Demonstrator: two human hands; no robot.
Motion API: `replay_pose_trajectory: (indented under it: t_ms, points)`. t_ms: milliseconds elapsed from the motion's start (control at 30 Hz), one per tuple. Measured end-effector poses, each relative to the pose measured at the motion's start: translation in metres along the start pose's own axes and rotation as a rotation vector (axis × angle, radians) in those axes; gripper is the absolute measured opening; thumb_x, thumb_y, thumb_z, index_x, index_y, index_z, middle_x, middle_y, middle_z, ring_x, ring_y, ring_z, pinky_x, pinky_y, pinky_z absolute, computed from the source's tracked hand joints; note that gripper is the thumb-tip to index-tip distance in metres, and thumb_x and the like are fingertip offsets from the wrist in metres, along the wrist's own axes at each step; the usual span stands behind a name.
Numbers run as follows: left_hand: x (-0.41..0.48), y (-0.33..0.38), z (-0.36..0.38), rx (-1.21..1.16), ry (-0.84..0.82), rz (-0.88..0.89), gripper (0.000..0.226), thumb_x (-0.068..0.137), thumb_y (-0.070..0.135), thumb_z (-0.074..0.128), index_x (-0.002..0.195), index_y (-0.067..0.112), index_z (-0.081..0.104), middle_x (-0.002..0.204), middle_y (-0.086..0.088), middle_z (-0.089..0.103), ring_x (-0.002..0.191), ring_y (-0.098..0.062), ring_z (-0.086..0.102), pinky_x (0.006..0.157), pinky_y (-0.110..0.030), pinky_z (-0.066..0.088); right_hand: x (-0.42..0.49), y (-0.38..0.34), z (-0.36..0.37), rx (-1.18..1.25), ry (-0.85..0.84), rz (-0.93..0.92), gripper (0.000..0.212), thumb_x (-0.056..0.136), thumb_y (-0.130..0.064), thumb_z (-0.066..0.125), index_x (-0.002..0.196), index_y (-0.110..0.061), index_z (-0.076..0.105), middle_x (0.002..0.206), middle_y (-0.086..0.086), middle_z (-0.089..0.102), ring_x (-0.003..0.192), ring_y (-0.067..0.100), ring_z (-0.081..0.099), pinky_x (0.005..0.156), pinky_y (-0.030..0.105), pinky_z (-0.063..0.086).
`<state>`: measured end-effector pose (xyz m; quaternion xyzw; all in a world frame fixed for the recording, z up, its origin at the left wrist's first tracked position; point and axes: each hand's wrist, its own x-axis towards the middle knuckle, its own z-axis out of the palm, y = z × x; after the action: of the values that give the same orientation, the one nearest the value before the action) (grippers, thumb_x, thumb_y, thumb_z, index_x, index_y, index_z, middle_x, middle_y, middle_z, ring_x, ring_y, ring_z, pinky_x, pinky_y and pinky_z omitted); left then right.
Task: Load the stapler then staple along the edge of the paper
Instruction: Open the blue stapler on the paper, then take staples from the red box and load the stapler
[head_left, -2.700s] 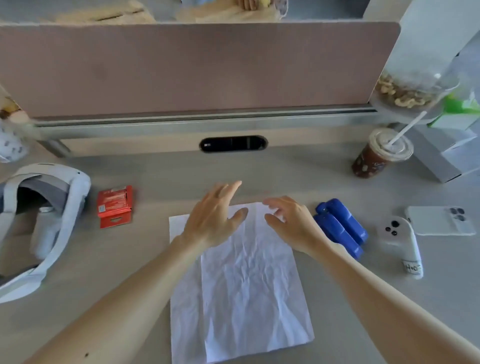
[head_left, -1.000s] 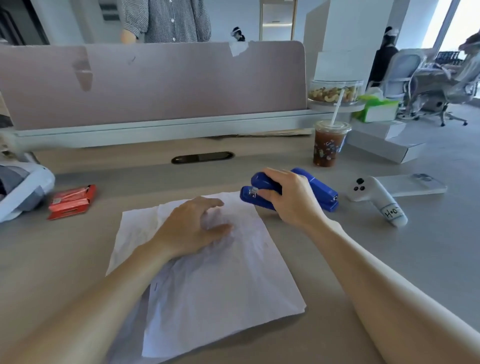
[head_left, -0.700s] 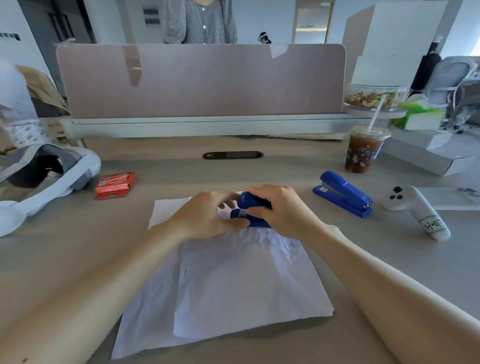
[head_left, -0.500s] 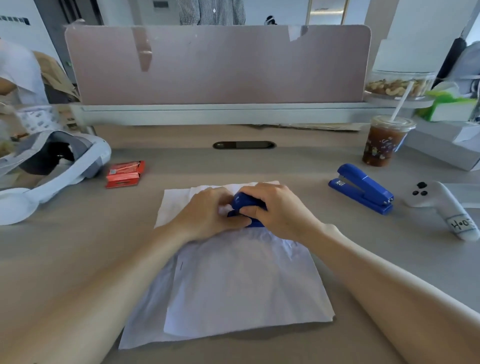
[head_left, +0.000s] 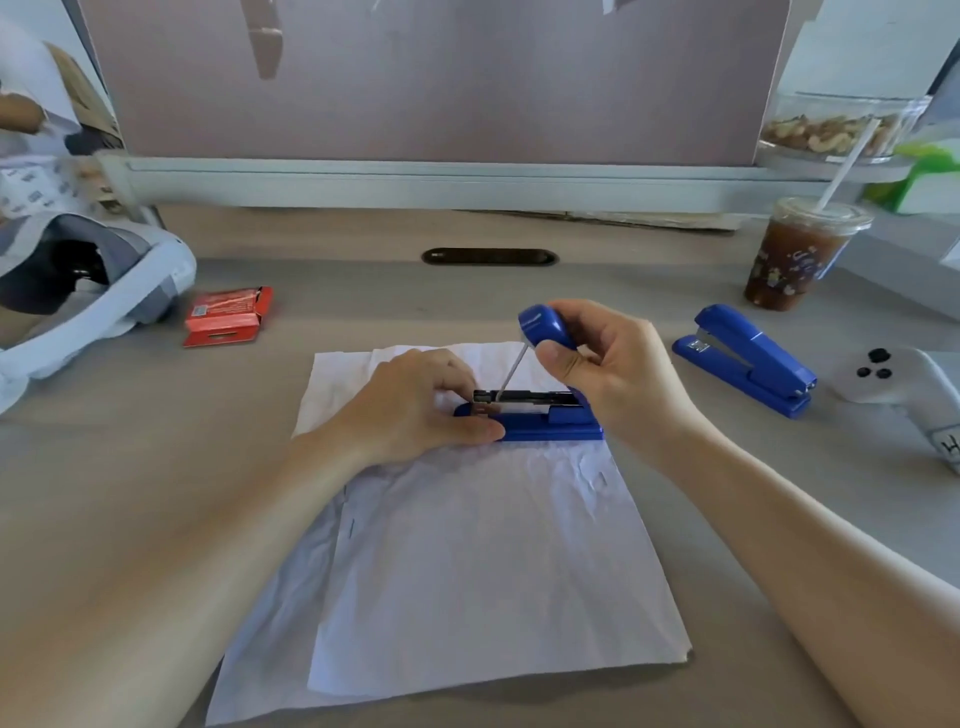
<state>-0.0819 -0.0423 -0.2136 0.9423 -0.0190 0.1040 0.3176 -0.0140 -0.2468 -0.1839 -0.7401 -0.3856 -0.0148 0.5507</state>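
Note:
A blue stapler (head_left: 550, 422) lies on the far part of crumpled white paper (head_left: 483, 561), its lid swung up so the black staple channel shows. My right hand (head_left: 608, 374) holds the raised blue lid by its tip. My left hand (head_left: 415, 410) pinches the front end of the stapler's base and channel. A few staples sit along the paper's left and right edges. The red staple box (head_left: 226, 314) lies on the desk to the far left, apart from both hands.
A second blue stapler (head_left: 748, 358) lies shut to the right, beside a white controller (head_left: 904, 389). An iced drink with a straw (head_left: 795, 254) stands at the far right. A white headset (head_left: 78, 291) sits at the left. A partition panel (head_left: 441, 78) closes the desk's back.
Both hands were cupped over the shut stapler on the paper. Now my right hand has swung the lid up and the staple channel is exposed, while my left hand holds the base.

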Motion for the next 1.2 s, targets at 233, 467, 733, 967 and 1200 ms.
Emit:
replay_pose_trajectory:
  t_ms: [233, 467, 733, 967, 1200]
  points:
    - [-0.005, 0.000, 0.000, 0.022, 0.013, 0.003, 0.027, 0.072, 0.047, 0.079, 0.086, 0.024, 0.077, 0.099, 0.014, 0.065, 0.096, -0.001, 0.056, 0.082, -0.021, 0.044, -0.004, 0.000, -0.045, 0.059, 0.072, 0.049, 0.024, 0.085, -0.001, 0.071, 0.103, -0.016, 0.069, 0.093, 0.000, 0.075, 0.089, 0.020, 0.071, 0.086, 0.042, 0.057]
    - [-0.009, 0.000, -0.004, 0.065, 0.018, 0.045, 0.024, 0.072, 0.049, 0.077, 0.085, 0.029, 0.076, 0.098, 0.016, 0.066, 0.097, 0.005, 0.053, 0.079, -0.008, 0.038, -0.005, 0.017, -0.090, -0.244, -0.003, 0.103, 0.034, 0.068, 0.000, 0.084, 0.086, -0.021, 0.066, 0.080, 0.002, 0.070, 0.071, 0.016, 0.065, 0.071, 0.035, 0.055]
    - [-0.015, -0.013, -0.013, 0.089, 0.032, 0.099, 0.047, 0.068, 0.067, 0.064, 0.087, 0.026, 0.076, 0.095, 0.012, 0.070, 0.098, 0.001, 0.057, 0.083, -0.003, 0.035, -0.011, 0.039, -0.079, -0.456, -0.197, 0.204, 0.031, 0.070, -0.013, 0.086, 0.095, -0.026, 0.073, 0.089, -0.010, 0.075, 0.082, 0.004, 0.070, 0.079, 0.018, 0.056]
    - [-0.015, -0.015, -0.013, 0.142, 0.017, 0.117, 0.050, 0.073, 0.068, 0.059, 0.090, 0.024, 0.073, 0.092, 0.011, 0.070, 0.094, -0.005, 0.059, 0.086, -0.019, 0.042, -0.010, 0.035, -0.068, -0.472, -0.214, 0.158, 0.019, 0.077, -0.026, 0.080, 0.095, -0.026, 0.075, 0.086, -0.014, 0.073, 0.078, 0.000, 0.068, 0.075, 0.016, 0.055]
    - [-0.019, -0.015, -0.034, 0.098, 0.017, 0.006, 0.039, 0.074, 0.062, 0.068, 0.097, 0.031, 0.073, 0.098, 0.019, 0.069, 0.094, 0.001, 0.059, 0.082, -0.022, 0.047, 0.006, 0.016, -0.029, -0.434, -0.100, 0.067, 0.006, 0.084, -0.024, 0.072, 0.081, -0.024, 0.077, 0.075, -0.014, 0.073, 0.074, 0.001, 0.065, 0.066, 0.010, 0.050]
